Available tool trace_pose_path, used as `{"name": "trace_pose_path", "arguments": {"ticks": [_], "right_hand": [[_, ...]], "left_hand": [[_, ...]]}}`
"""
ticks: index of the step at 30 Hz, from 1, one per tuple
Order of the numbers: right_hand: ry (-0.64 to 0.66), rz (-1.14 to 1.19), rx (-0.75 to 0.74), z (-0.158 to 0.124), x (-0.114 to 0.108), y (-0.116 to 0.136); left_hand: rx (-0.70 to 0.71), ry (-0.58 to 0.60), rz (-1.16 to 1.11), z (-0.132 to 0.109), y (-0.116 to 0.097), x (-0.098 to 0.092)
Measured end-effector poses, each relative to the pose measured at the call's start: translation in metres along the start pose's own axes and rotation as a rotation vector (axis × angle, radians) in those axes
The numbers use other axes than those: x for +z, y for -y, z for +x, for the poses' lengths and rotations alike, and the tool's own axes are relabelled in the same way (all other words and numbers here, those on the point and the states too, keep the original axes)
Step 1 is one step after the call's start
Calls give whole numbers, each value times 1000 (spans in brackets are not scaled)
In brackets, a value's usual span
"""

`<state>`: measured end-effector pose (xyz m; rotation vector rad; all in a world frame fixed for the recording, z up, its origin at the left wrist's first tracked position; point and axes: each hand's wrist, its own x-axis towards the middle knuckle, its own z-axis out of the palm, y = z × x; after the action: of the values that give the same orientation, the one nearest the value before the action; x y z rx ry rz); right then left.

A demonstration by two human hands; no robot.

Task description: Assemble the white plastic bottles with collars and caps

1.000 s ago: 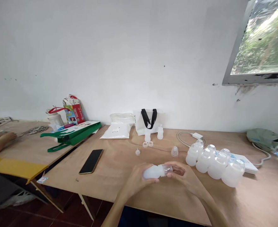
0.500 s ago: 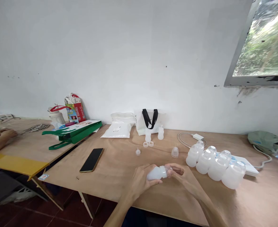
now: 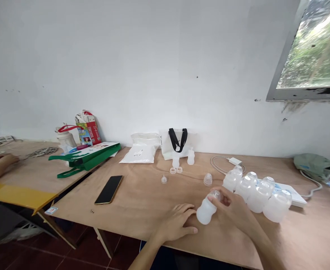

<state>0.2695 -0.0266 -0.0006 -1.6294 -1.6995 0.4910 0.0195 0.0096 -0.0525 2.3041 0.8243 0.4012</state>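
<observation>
My right hand (image 3: 227, 204) grips a milky-white baby bottle (image 3: 205, 212) by its clear cap, and the bottle leans to the right. Just left of it, my left hand (image 3: 178, 223) holds nothing, its fingers apart close to the tabletop. Beyond the hands lie a clear bottle cap (image 3: 208, 179) and a bottle nipple (image 3: 164, 179). Two white rings (image 3: 173, 170) sit in front of two uncapped bottles (image 3: 191, 157). To the right, several capped bottles (image 3: 257, 197) stand grouped together.
A phone (image 3: 108, 189) lies at left on the wooden table (image 3: 142, 210). At the back are a white plastic package (image 3: 140, 152) and a white bag with black handles (image 3: 165, 148). A green bag (image 3: 90, 159) rests on the neighbouring table, where another person's hand (image 3: 6, 161) shows.
My left hand has let go of the bottle and opened. My right hand has carried the bottle rightward and tilted it more upright, toward the grouped bottles.
</observation>
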Motion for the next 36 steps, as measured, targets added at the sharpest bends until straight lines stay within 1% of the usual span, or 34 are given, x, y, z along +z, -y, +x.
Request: {"name": "trace_pose_path", "arguments": {"ticks": [1, 3, 4, 7, 10, 13, 17, 24, 30, 33, 36], "right_hand": [[-20, -61, 25, 0, -9, -6], [-77, -188, 73, -2, -26, -21], [-99, -231, 87, -3, -35, -29], [-106, -317, 144, -8, -59, -54], [-118, -353, 233, -11, -75, -76], [-173, -371, 288, -9, -84, -90], [-226, -379, 307, -4, -87, -99], [-277, -386, 295, -2, -80, -97], [-281, -398, 260, 0, -79, -101], [-299, -414, 247, -1, -78, -94], [-401, -458, 237, -6, -74, -78]], "left_hand": [[14, 5, 42, 1, 6, 1], [33, -21, 102, 4, 13, 4], [39, -47, 127, 6, 15, 5], [49, -131, 185, 9, 16, 9], [54, -155, 208, 9, 14, 11], [51, -158, 208, 8, 14, 11], [48, -155, 210, 8, 13, 10], [42, -155, 209, 9, 11, 10], [57, -162, 206, 8, 12, 10], [57, -164, 211, 8, 12, 10], [63, -162, 216, 8, 13, 10]]}}
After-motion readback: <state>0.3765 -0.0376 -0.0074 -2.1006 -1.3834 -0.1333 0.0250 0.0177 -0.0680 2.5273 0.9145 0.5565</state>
